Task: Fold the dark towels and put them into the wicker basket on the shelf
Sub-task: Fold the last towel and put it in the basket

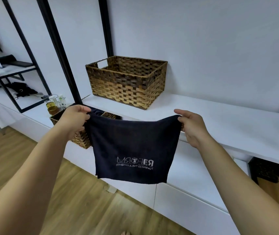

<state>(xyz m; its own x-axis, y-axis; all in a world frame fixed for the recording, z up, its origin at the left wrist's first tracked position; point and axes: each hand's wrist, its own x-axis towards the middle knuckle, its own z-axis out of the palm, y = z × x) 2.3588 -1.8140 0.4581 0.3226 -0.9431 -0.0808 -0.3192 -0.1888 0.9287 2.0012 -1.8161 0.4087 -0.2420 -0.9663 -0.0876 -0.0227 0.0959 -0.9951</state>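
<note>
Dark towel [132,146] hangs flat and spread between both hands, in front of the white shelf [220,122], low-centre of view. Left hand [74,119] pinches the towel's top corner at approx 10 o'clock from the towel's middle; thumb and fingers curled tight round the cloth edge, no slack fingers showing. Right hand [191,126] pinches the opposite top corner at approx 2 o'clock, thumb on top, forefinger under, other fingers curled beneath the hem. Top edge sags a little btw the two grips. Towel is one layer as far as can be seen, roughly square, bottom edge free w/ a loose thread at the 4 o'clock corner. Pale logo print [135,162] sits in the lower half, reads mirrored.

Wicker basket [127,85] stands on the shelf at 12 o'clock from the towel, well apart from both hands, open top, cut-out handle in its far-left wall; what is inside can't be seen from here. Second wicker basket [81,139] sits lower, at 9 o'clock, partly behind the left hand and towel; some dark cloth [98,111] shows at its top. Glass jars [54,104], one w/ amber liquid, stand at 10 o'clock beyond it. Black shelf frame [59,48] rises at 11 o'clock. Wood floor [33,167] at 7 o'clock.
</note>
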